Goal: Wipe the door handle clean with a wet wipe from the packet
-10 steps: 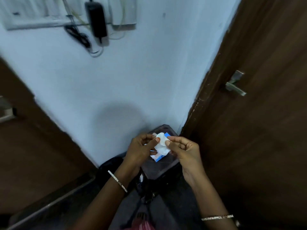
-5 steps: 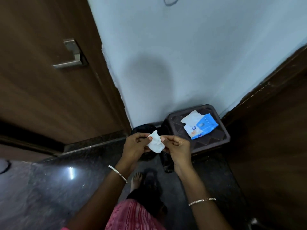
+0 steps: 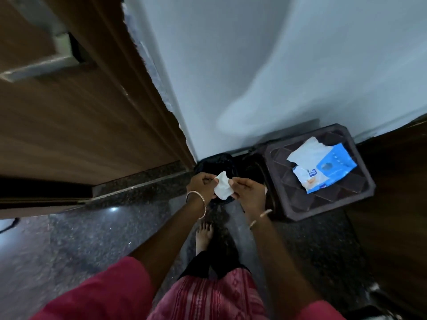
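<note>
A small white wet wipe (image 3: 222, 188) is pinched between my left hand (image 3: 201, 185) and my right hand (image 3: 247, 190), held low over the floor in front of me. The blue and white wipe packet (image 3: 323, 168) lies open on a dark brown plastic stool (image 3: 298, 199) to the right, a loose white sheet sticking out of its top. The metal door handle (image 3: 39, 65) sits on the brown wooden door (image 3: 69, 125) at the upper left, well above and left of my hands.
A pale blue wall (image 3: 254, 65) fills the middle, with chipped paint along the door frame. A dark bag (image 3: 215, 162) lies on the floor behind my hands. My bare foot (image 3: 203, 236) stands on dark granite floor (image 3: 92, 239). Another brown door panel (image 3: 397, 192) is at the right.
My view has swung from the right-hand door to the left one, and its handle now looms closer. My hands left the packet on the stool and keep hold of the wipe.
</note>
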